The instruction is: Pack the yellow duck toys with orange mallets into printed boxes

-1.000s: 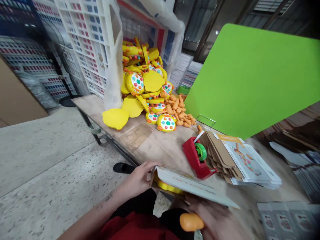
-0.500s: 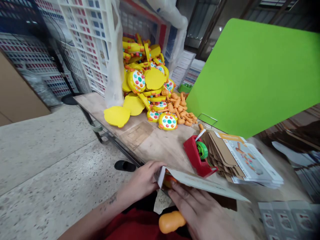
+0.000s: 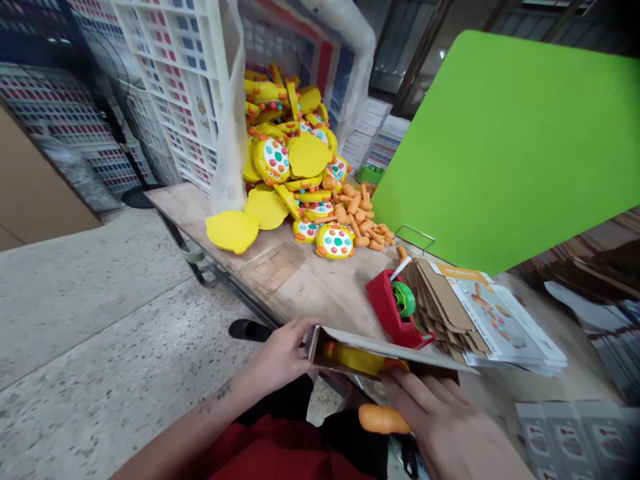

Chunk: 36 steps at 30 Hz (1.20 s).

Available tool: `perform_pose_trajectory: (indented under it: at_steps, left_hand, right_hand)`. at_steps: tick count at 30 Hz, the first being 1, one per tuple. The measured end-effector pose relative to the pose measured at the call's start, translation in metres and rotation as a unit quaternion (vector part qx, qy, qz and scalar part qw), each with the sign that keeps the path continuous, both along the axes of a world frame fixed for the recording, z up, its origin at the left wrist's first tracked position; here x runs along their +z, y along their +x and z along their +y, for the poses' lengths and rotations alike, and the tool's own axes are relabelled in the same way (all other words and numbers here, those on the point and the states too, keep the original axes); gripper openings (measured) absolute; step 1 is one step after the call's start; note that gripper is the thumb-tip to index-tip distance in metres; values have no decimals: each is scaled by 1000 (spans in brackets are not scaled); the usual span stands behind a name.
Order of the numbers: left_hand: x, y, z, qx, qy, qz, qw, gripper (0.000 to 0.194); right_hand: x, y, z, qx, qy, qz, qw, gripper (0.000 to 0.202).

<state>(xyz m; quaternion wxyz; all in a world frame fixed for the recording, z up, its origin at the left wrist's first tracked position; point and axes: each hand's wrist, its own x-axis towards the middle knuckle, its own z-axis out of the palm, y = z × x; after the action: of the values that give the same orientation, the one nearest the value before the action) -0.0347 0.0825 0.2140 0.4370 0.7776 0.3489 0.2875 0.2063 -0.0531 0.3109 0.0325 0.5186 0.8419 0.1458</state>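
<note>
My left hand (image 3: 286,352) grips the left end of a thin cardboard box (image 3: 395,345), its fingers closed round the edge. The long side of the box gapes towards me, and a yellow toy (image 3: 353,357) lies inside. At the right part of this opening are the fingers of my right hand (image 3: 445,410), near the toy. The same hand holds an orange toy hammer (image 3: 383,419); its rounded end sticks out to the left below the box, and the rest is hidden by the hand.
A red tape dispenser (image 3: 393,310) stands just beyond the box, beside flat cartons (image 3: 495,313). Yellow toys (image 3: 310,157) spill from a tipped crate (image 3: 195,80), with orange hammers (image 3: 360,217) alongside. A green board (image 3: 520,147) leans at right. Grey printed sheets (image 3: 575,433) lie nearer.
The box has tilted and shifted slightly left, so its opening and the yellow toy show more. My right hand has moved right with the orange hammer, its fingers drawn back along the opening.
</note>
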Motion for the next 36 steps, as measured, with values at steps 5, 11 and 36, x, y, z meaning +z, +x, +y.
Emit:
perform_pose_trajectory:
  at_steps: [5, 11, 36]
  left_hand:
    - [0, -2, -8, -17, 24, -33, 999, 45]
    - [0, 0, -13, -37, 34, -27, 998, 51]
    - [-4, 8, -13, -24, 2, 14, 1000, 50]
  right_hand:
    - [-14, 8, -15, 20, -2, 1, 1000, 61]
    - [-17, 25, -24, 49, 12, 2, 999, 63]
    - [7, 20, -14, 65, -6, 90, 994, 39]
